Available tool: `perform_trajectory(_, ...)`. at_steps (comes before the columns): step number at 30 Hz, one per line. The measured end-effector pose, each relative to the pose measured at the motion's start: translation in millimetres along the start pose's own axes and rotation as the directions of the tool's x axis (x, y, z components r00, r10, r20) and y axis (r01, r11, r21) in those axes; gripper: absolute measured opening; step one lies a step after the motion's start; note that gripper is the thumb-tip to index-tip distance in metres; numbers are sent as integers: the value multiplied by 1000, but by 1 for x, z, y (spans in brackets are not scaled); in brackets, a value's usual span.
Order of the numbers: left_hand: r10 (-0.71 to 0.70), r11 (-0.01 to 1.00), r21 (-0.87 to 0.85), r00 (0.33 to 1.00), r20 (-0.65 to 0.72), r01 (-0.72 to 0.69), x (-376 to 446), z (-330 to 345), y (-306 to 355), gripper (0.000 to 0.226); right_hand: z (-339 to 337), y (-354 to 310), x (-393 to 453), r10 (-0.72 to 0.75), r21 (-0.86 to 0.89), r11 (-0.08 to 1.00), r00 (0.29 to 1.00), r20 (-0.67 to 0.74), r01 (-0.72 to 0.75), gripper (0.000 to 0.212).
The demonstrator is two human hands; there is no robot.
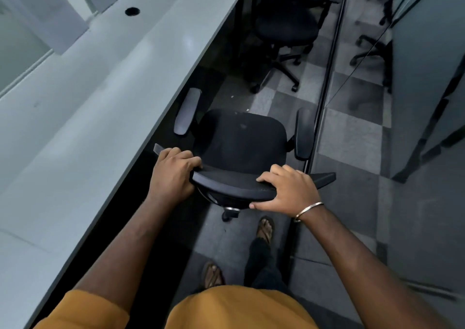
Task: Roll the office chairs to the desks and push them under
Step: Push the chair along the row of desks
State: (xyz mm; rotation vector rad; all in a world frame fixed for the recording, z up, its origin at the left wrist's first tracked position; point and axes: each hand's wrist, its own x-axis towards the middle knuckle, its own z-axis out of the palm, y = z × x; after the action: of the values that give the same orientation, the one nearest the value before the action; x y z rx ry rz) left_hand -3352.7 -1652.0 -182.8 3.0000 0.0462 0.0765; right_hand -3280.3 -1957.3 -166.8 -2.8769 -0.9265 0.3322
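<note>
Beside the desk (100, 127), an office chair (241, 137) is held.
Left hand (173, 175) and right hand (286, 190) curl fingers over its backrest top.

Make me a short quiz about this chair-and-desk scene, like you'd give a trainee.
1. True or false: both hands grip the top of the near chair's backrest.
2. Which wrist wears the bangle? A) left B) right C) neither
3. Fill in: the near chair's left armrest lies close to the edge of the ____.

Key:
1. True: the left hand and right hand both curl over the backrest's top edge.
2. B.
3. desk; the seat is not yet under it, and a second chair stands farther along.
</note>
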Motion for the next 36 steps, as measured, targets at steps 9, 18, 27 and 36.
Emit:
perform_trajectory(9,-95,995,13,995,14,95,-147,-16,-23,26,30,-98,-87,-68,-22,997,997,40,69,80)
perform_trajectory(18,-224,974,18,974,-12,225,-263,-21,-13,29,52,-143,-148,-235,-50,970,969,77,239,87)
perform_trajectory(27,-405,914,11,912,-65,406,-347,-15,41,30,63,-142,-183,-310,161,933,946,-94,322,70)
perform_trajectory(36,-475,880,-21,880,-10,475,-409,-19,85,43,75,-142,-196,-282,142,934,918,-278,329,57)
